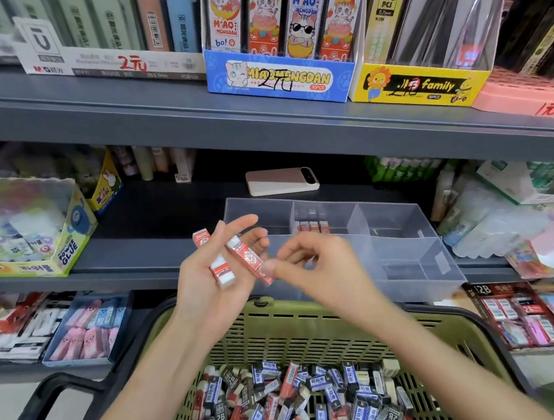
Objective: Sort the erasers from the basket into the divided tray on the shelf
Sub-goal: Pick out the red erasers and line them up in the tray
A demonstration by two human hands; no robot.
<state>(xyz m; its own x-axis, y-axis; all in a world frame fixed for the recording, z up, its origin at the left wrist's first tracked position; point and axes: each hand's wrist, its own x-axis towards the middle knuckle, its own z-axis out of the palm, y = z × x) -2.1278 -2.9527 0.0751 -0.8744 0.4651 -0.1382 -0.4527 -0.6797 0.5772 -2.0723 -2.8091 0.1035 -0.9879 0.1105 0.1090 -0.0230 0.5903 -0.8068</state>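
Basket (311, 310) is olive green with slotted walls, erasers (295, 399) in it a mix of red, blue and black sleeves, white ends. Tray (404, 225) is clear, shelf (139, 255) dark grey.

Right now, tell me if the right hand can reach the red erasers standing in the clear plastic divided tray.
Probably yes: the right hand hovers close to the open-topped tray, nothing blocking the standing erasers, though it seems to pinch another red eraser.

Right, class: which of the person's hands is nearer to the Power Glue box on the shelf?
Left. The left hand, holding red erasers, is right of the Power Glue box; the right hand is further right.
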